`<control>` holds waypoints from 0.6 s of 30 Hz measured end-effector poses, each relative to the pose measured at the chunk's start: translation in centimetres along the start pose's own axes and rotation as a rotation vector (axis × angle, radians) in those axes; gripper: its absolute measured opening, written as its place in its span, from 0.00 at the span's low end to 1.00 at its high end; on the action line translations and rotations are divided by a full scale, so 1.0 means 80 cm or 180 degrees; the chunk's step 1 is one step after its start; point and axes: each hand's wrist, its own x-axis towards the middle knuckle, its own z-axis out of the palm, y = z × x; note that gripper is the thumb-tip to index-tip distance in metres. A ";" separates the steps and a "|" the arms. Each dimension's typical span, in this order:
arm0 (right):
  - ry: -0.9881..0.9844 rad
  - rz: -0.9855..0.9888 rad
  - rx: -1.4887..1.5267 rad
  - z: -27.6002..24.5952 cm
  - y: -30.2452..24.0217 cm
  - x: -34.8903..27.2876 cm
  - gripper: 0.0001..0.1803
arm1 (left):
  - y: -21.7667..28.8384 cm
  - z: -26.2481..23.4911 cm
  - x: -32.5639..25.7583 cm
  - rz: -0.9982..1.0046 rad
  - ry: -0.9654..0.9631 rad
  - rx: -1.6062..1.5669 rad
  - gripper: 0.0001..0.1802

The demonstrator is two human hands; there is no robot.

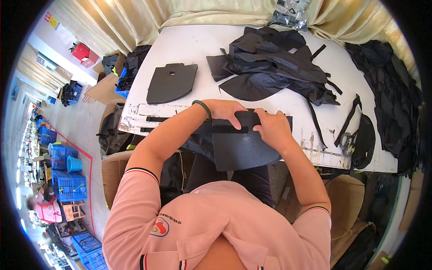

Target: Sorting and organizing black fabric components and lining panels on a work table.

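Observation:
At the table's near edge, both my hands grip the top of a dark grey, stiff panel [245,150] with a rounded lower corner. My left hand [225,111], with a green band at the wrist, pinches the panel's upper edge from the left. Close beside it, my right hand [273,129] has its thumb and fingers closed on the upper right part. A black strip [231,129] crosses the panel below my left thumb. Black fabric [198,143] hangs over the table edge to the left, partly hidden by my left forearm.
Dark panels [171,83] with a square hole lie on the white table [202,38]. Black fabric pieces with straps [274,63] are heaped behind my hands. Right are a black pouch [364,141], scissors [345,143] and more fabric [387,90]. Cardboard boxes [117,173] stand below.

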 end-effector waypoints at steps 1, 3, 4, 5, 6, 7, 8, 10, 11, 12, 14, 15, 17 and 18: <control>0.0045 0.0022 -0.0067 -0.001 -0.004 -0.001 0.19 | 0.007 0.003 -0.004 -0.0012 0.0062 -0.0004 0.30; 0.0091 0.0049 -0.0142 -0.001 -0.006 -0.001 0.19 | 0.009 0.006 -0.006 -0.0018 0.0120 -0.0005 0.32; 0.0145 0.0063 -0.0153 0.000 -0.004 0.000 0.19 | 0.009 0.006 -0.004 0.0174 0.0260 0.0057 0.32; 0.0203 0.0073 -0.0166 0.001 -0.003 0.001 0.18 | 0.009 0.006 -0.003 0.0368 0.0403 0.0121 0.33; 0.0218 0.0076 -0.0186 0.003 -0.002 0.003 0.18 | 0.010 0.007 -0.004 0.0385 0.0401 0.0139 0.33; 0.0096 0.0156 -0.0079 0.006 0.002 0.004 0.19 | 0.015 0.014 -0.006 0.0540 0.1057 0.0918 0.34; -0.0023 0.0245 0.0024 0.010 0.009 0.004 0.20 | 0.017 0.022 -0.005 0.0702 0.1711 0.1694 0.36; 0.0160 0.0226 0.0158 0.023 0.027 0.006 0.21 | 0.000 0.046 0.001 0.1742 0.2511 0.3263 0.38; 0.0324 0.0213 0.0325 0.031 0.042 0.005 0.22 | 0.004 0.070 -0.003 0.1579 0.2223 0.3564 0.40; 0.0358 0.0235 0.0308 0.034 0.060 0.007 0.22 | 0.007 0.095 -0.011 0.1400 0.1938 0.3870 0.42; 0.0566 0.0670 0.0920 0.036 0.101 0.028 0.22 | -0.048 0.113 -0.012 0.1150 0.1659 0.4143 0.46; 0.0558 0.0638 0.0873 0.039 0.116 0.043 0.22 | -0.077 0.118 -0.015 0.0906 0.1584 0.4099 0.48; 0.1240 0.0633 0.0061 0.042 0.157 0.062 0.19 | -0.082 0.121 -0.010 0.0977 0.1597 0.3973 0.48; 0.1273 0.0643 0.0054 0.041 0.171 0.073 0.19 | -0.082 0.121 -0.007 0.0998 0.1580 0.3915 0.48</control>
